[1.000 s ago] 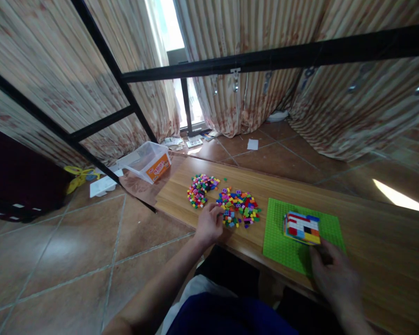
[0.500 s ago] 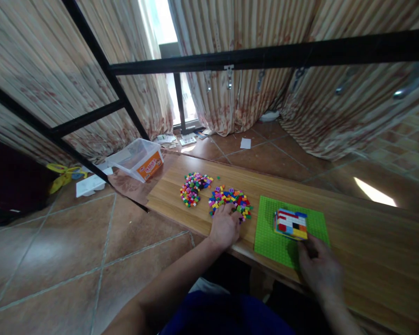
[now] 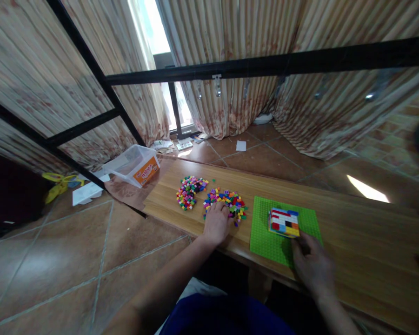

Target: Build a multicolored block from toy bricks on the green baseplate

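Note:
On the near side of a mixed pile of small coloured building bricks [image 3: 234,201], my left hand [image 3: 216,222] reaches in with bent fingers. Its fingertips are among the bricks, and I cannot make out what they pinch. A green studded baseplate [image 3: 263,244] lies to the right. On it is a low block of joined bricks [image 3: 282,221], with white, red, blue, black, orange and yellow on top. My right hand [image 3: 312,260] holds this block's near right corner between thumb and fingers. The undersides of those fingers are hidden.
A second brick pile [image 3: 188,193] lies farther left on the wooden table [image 3: 174,221]. Beyond the table's left end stands a clear plastic box [image 3: 134,165] with an orange label. A black metal rail [image 3: 195,74] crosses in front of the curtains [image 3: 216,28].
The whole view has shifted slightly. My left hand has moved a little left within the pile. My right hand stays at the same corner of the brick block.

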The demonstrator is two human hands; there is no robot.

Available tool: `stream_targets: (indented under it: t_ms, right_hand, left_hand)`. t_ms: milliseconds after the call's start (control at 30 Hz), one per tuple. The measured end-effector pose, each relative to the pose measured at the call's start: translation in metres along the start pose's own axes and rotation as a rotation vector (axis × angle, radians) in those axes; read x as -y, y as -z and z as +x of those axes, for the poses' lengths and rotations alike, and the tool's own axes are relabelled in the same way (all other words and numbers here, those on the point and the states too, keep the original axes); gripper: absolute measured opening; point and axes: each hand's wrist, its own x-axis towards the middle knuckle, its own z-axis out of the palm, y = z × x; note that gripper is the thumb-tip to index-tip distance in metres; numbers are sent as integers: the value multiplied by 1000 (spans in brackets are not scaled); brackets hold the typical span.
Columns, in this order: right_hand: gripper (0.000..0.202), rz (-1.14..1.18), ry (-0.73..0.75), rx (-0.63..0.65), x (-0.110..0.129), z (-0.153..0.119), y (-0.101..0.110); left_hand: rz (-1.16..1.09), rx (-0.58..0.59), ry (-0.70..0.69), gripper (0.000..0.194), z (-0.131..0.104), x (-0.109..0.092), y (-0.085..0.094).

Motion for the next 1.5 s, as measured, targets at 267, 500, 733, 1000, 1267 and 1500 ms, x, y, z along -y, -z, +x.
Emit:
stream_targets:
  t_ms: [267,500,733,1000,1267,1500]
  right_hand:
    - [43,50,12,0,-1,1,-3]
    - [41,90,23,-1,0,0,-4]
    - [40,190,-10,-10,5,0,-1]
    - [45,479,-267,-85,10,11,7]
    - [45,683,-381,-88,17,48,9]
    - [41,831,-327,-71,24,60,-6]
  left_hand:
    - [-51,-66,3,15,4,6,6]
    - [-176,-116,78,13,5,-5,15]
    - [-397,-69,-72,11,7,-50,11]
    - [-292,2,-293,13,40,-114,-8]
    - [-178,-7,-446,17,66,-119,-24]
    - [-140,-23,-509,17,68,-113,-31]
